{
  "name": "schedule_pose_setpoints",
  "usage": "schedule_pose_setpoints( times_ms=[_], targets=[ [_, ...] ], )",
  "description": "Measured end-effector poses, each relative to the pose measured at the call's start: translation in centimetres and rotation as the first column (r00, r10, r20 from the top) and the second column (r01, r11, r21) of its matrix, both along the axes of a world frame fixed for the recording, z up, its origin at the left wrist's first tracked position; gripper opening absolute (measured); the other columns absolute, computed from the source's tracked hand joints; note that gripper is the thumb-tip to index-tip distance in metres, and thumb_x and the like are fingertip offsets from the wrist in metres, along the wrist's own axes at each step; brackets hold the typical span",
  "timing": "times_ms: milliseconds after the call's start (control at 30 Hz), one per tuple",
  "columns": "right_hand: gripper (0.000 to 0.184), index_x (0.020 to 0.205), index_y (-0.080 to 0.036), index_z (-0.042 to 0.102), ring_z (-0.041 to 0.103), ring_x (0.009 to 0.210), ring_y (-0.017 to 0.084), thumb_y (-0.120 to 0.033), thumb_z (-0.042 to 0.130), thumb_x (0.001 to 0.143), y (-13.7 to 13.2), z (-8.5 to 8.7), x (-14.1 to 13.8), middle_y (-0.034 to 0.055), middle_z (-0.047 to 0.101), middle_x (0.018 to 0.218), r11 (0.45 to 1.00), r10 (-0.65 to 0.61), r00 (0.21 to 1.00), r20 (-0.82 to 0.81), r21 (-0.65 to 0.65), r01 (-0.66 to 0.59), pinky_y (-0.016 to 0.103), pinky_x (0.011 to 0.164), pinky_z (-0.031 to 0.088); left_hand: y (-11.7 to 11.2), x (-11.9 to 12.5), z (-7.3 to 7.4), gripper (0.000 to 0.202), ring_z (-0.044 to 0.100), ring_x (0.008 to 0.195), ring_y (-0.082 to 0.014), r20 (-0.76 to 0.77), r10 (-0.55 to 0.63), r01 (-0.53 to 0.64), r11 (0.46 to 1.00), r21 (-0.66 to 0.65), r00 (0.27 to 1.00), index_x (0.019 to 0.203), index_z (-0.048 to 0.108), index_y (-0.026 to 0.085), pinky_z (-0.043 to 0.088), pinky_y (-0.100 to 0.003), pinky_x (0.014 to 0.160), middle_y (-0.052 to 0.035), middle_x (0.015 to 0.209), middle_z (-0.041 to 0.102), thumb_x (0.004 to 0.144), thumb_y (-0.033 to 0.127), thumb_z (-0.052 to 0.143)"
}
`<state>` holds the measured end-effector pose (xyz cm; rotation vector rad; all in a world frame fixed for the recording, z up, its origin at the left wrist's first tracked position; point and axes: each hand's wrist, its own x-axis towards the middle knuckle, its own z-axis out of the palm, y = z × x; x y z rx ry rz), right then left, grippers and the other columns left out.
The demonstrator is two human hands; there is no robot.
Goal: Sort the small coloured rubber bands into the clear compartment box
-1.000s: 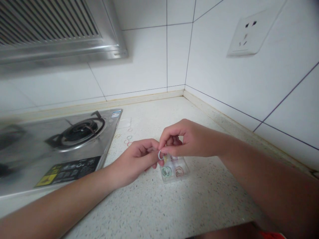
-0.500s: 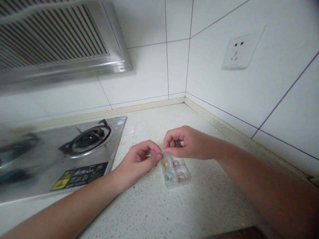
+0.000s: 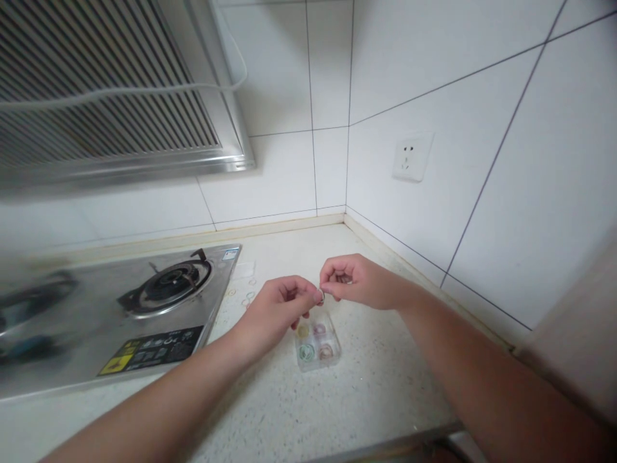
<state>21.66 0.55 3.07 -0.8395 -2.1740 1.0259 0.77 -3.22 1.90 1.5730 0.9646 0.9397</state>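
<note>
My left hand [image 3: 284, 301] and my right hand [image 3: 359, 281] meet above the counter, each closed in a pinch. Between their fingertips is a small, pale hair tie [image 3: 321, 295], mostly covered by the fingers. Just below them a clear plastic box [image 3: 315, 368] with compartments sits on the counter. Its visible compartments hold coiled hair ties: yellow ones [image 3: 302, 330], purple ones [image 3: 319, 329], green ones [image 3: 306, 352] and brownish-pink ones [image 3: 326, 351]. The far part of the box is partly hidden by my left hand.
Several loose hair ties [image 3: 248, 298] lie on the speckled counter [image 3: 376, 379] left of my hands, near a clear flat piece [image 3: 243, 270]. A gas stove [image 3: 212, 302] stands at the left under a range hood [image 3: 231, 151]. A tiled wall with a socket [image 3: 412, 157] rises at right.
The camera view has shifted, so the box appears farther left and slightly lower. Both hands remain pinched together at the hair tie, now a little higher above the box.
</note>
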Motion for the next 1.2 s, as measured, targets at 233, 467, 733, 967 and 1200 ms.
schedule_pose_setpoints(
  times_ms=[233,467,733,967,1200],
  targets=[
    [0.022,0.091,-0.015,0.064,0.051,0.062,0.011,-0.036,0.060,0.091,0.8,-0.2,1.1,-0.0009,0.059,0.068,0.997,-0.075,0.996,-0.049,0.013,0.076,0.024,0.056,0.038,2.8,0.1,0.2,0.028,0.048,0.063,-0.0088,0.107,-0.030,0.043,0.991,-0.128,0.994,0.083,0.071,0.013,0.034,-0.020,0.052,-0.0039,0.083,0.067,0.076,0.040,0.077],
    [0.024,0.093,-0.015,0.064,0.051,0.061,0.011,-0.037,0.056,0.095,1.2,-1.7,-0.2,-0.0011,0.057,0.067,0.995,-0.094,0.994,-0.050,0.019,0.095,0.024,0.057,0.038,4.0,-1.0,-1.7,0.031,0.046,0.058,-0.0082,0.104,0.137,-0.130,0.989,-0.070,0.985,0.082,0.068,0.013,0.034,-0.020,0.052,-0.0030,0.077,0.065,0.079,0.043,0.075],
    [0.015,0.097,-0.019,0.065,0.049,0.058,0.009,-0.031,0.056,0.095,0.5,-1.6,-0.5,-0.0031,0.060,0.066,0.952,-0.089,0.976,0.199,0.306,0.024,0.023,0.059,0.032,3.7,-1.9,-2.7,0.028,0.041,0.050,-0.0069,0.168,0.097,-0.096,0.995,-0.016,0.981,0.078,0.067,0.013,0.030,-0.020,0.049,0.0041,0.057,0.053,0.080,0.039,0.075],
    [0.023,0.098,-0.018,0.064,0.050,0.059,0.010,-0.035,0.049,0.100,0.0,-0.8,-0.6,-0.0030,0.058,0.066,0.908,-0.121,0.967,0.223,0.418,0.017,0.024,0.060,0.031,3.2,-1.3,-2.5,0.027,0.044,0.054,-0.0072,0.161,0.092,-0.099,0.994,0.035,0.983,0.078,0.065,0.014,0.034,-0.021,0.051,0.0014,0.068,0.061,0.081,0.039,0.075],
    [0.017,0.095,-0.019,0.063,0.052,0.060,0.010,-0.032,0.053,0.097,0.3,-1.1,-0.6,-0.0028,0.060,0.067,0.886,-0.132,0.966,0.221,0.464,0.015,0.024,0.060,0.032,2.9,-0.9,-2.5,0.029,0.044,0.056,-0.0081,0.121,0.108,-0.117,0.991,0.070,0.987,0.078,0.067,0.013,0.033,-0.021,0.052,0.0005,0.069,0.062,0.079,0.040,0.077]
  ],
)
